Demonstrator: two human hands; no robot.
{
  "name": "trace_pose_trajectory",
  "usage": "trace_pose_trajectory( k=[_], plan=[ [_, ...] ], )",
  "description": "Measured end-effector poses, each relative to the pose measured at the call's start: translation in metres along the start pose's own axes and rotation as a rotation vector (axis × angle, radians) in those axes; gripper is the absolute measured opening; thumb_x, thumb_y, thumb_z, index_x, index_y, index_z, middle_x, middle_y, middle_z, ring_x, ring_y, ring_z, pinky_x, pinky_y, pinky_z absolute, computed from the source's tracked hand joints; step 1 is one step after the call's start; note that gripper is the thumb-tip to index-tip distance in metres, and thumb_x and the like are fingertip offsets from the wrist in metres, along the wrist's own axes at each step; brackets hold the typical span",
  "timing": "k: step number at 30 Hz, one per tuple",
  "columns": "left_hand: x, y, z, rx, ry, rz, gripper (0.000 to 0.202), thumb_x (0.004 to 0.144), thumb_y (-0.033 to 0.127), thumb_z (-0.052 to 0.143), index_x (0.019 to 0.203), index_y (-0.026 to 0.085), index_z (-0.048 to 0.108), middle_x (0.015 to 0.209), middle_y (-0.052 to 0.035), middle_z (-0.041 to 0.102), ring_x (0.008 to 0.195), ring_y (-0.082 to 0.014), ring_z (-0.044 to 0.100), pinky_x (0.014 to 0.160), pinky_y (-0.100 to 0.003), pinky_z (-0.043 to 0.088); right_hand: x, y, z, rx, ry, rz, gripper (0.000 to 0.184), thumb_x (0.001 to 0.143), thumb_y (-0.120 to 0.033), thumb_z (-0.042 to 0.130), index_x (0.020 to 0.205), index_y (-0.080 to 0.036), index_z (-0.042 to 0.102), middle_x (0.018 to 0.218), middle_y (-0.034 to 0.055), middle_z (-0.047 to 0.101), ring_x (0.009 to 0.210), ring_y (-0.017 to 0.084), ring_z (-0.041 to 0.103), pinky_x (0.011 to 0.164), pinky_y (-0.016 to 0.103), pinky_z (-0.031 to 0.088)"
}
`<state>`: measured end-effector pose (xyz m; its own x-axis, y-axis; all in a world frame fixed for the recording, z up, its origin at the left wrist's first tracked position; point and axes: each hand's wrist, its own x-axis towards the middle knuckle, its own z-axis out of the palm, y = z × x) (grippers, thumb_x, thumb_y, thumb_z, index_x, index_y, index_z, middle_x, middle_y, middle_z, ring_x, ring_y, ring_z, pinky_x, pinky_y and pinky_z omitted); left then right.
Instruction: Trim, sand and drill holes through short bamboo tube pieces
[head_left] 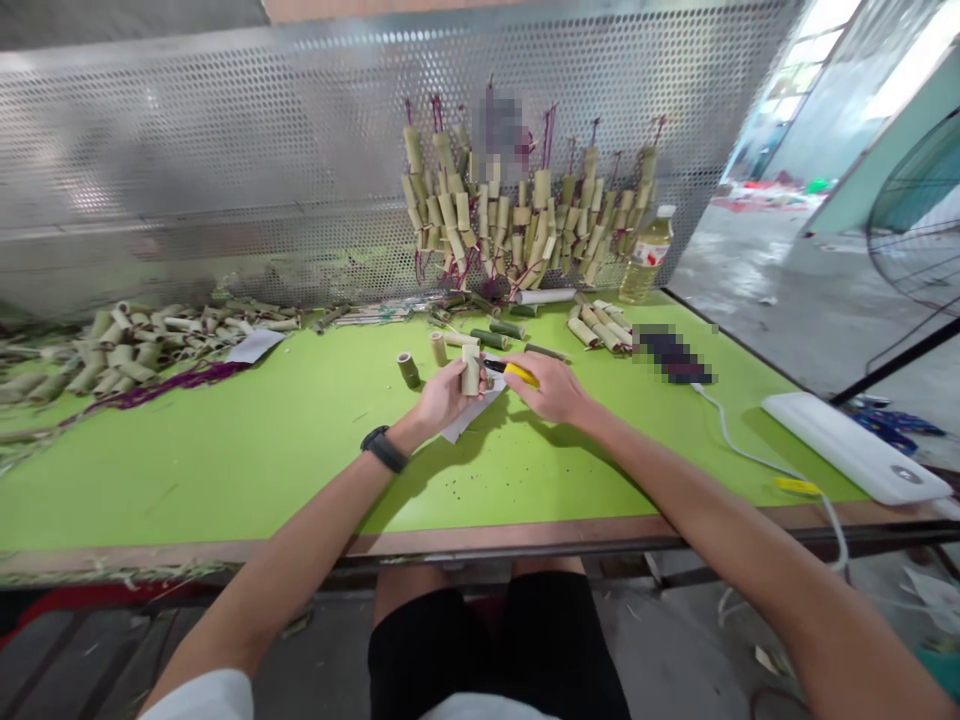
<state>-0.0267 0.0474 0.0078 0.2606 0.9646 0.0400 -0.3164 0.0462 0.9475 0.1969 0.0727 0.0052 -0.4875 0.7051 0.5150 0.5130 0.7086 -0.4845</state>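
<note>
My left hand (442, 397) is closed around a short pale bamboo tube (470, 369), held upright above the green table (262, 440). My right hand (551, 390) grips a yellow-handled knife (514, 372) whose dark tip points at the tube. A sheet of white paper (472, 415) lies under both hands. Two more short tubes, one dark green (409, 370) and one pale (439, 348), stand just left of my left hand.
Bundles of bamboo tubes (525, 215) tied with purple string hang on the perforated metal panel. A pile of tubes (120, 345) lies at far left, more tubes (600, 330) at back right. A plastic bottle (646, 255), a white device (855, 445) with cable sit at right.
</note>
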Motion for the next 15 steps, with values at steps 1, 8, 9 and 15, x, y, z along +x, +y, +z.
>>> trace_pose_trajectory(
  k=[1,8,9,15],
  plan=[
    [0.000,0.000,0.000,-0.011,0.006,-0.004,0.026,0.110,0.034,0.044,0.109,0.019,0.065,0.089,-0.0070,0.069,0.076,-0.0197,0.066,0.078,-0.039,0.060,0.000,0.000,-0.001,-0.025,-0.001,-0.003,0.043,0.107,-0.050,0.053,0.126,-0.018,0.076,0.095,0.0095,0.075,0.073,0.019,0.060,0.065,0.032,0.043],
    [0.001,0.004,-0.009,0.461,0.161,0.171,0.022,0.100,0.025,0.071,0.121,0.020,0.067,0.112,-0.0086,0.074,0.100,-0.0237,0.070,0.098,-0.042,0.058,0.004,0.012,-0.019,-0.158,0.115,0.174,0.045,0.104,-0.061,0.055,0.102,-0.019,0.074,0.083,0.0097,0.074,0.063,0.019,0.058,0.056,0.033,0.044],
    [0.002,0.005,-0.011,0.569,0.183,0.212,0.025,0.098,0.025,0.075,0.122,0.019,0.069,0.117,-0.0097,0.074,0.105,-0.0250,0.070,0.100,-0.043,0.057,0.005,0.016,-0.022,-0.179,0.134,0.220,0.048,0.103,-0.064,0.057,0.095,-0.020,0.072,0.077,0.0090,0.071,0.060,0.019,0.056,0.054,0.033,0.042],
    [0.011,0.002,-0.027,0.349,0.183,0.082,0.021,0.108,0.024,0.063,0.126,0.017,0.071,0.121,-0.0129,0.078,0.100,-0.0230,0.075,0.088,-0.038,0.065,0.005,0.028,-0.029,-0.210,0.090,0.382,0.045,0.097,-0.056,0.069,0.069,-0.024,0.054,0.062,0.0035,0.059,0.052,0.015,0.047,0.051,0.033,0.034]
  ],
)
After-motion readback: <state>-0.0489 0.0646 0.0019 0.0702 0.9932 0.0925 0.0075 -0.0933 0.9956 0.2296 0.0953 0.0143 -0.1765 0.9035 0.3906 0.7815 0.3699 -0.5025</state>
